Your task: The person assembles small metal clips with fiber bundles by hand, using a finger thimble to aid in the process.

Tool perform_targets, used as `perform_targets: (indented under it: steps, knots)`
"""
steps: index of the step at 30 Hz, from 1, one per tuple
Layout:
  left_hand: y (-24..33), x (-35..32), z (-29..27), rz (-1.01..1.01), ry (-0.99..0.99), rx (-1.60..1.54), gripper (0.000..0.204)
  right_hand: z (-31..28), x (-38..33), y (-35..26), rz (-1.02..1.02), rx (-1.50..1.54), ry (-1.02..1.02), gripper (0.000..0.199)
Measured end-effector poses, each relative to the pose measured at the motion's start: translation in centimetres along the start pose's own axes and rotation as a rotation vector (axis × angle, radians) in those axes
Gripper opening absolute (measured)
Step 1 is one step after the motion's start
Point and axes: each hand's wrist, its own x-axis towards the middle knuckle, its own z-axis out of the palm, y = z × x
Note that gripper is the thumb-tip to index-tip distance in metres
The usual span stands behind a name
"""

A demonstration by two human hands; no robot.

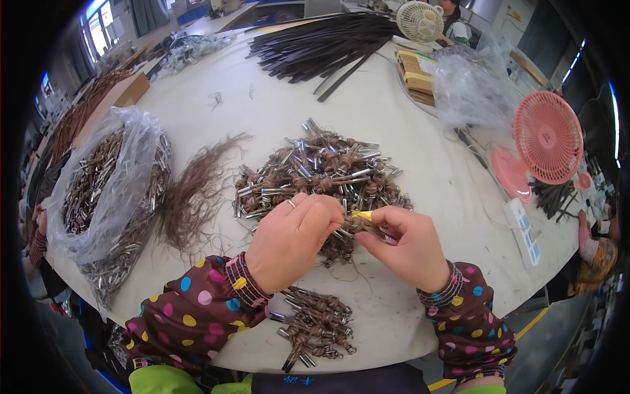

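Observation:
A heap of brown knotted cord pieces with silvery metal tips (328,164) lies in the middle of the white table. Over its near edge, my left hand (292,240) is closed, fingers pinched together; what it pinches is mostly hidden, perhaps a cord piece. My right hand (413,249) is closed beside it, with a small yellow object (361,215) showing at its fingertips and a bit of metal below; its kind I cannot make out. A brown knot (355,225) shows between the hands. Closer to me lies a smaller pile of similar cord pieces (318,325).
Left of the heap are loose brown threads (197,190) and a clear plastic bag (108,203) full of cord pieces. Dark flat strips (321,43) lie at the far side. A pink fan (548,138) and a white power strip (522,230) stand right. Other people sit around the edges.

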Motion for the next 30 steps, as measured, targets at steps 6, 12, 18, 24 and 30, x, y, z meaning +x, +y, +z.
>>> perform_targets:
  steps: [6,12,18,24,30]
  knots:
    - [-0.6,0.0,0.2,0.170,0.015,0.189,0.019,-0.6,0.3,0.1,0.254,0.266,-0.155,0.024]
    - [0.8,0.2,-0.4,0.200,-0.007,0.375,0.026,-0.8,0.3,0.3,0.282,0.270,-0.183,0.026]
    - [0.3,-0.2,-0.4,0.269,-0.028,0.351,0.036,-0.6,0.1,-0.5,0.269,0.224,-0.154,0.025]
    - [-0.2,-0.1,-0.2,0.367,-0.018,0.260,0.026,-0.6,0.1,-0.6,0.248,0.199,-0.154,0.025]
    - [-0.4,0.3,0.3,0.358,0.025,0.239,0.021,-0.1,0.1,1.1,0.211,0.298,-0.183,0.025]
